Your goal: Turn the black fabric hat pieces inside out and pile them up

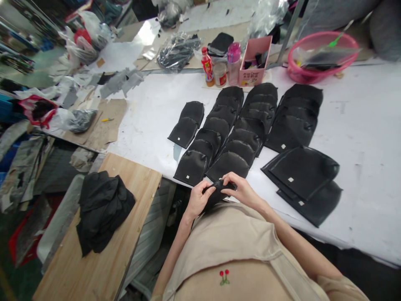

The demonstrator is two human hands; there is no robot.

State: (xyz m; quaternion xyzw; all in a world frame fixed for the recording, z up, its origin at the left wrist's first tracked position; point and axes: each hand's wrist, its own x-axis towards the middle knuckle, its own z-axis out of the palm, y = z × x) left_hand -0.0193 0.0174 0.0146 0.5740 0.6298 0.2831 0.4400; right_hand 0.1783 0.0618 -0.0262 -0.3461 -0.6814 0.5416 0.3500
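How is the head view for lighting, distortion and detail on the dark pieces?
Head view: even, soft light, faint shadows; wide-angle bending at the white table edges; black piece between left hand and right hand lacks surface detail; mild glare on plastic bags.

Beige short-sleeved cotton top, loose fit, soft folds across chest. Small embroidered motif at 6 o'clock of frame: two red cherries on green stems. Seam ridge running toward 4 o'clock along shoulder. Both forearms bare; left hand (198,199), right hand (242,191) without gloves, rings or watch visible.
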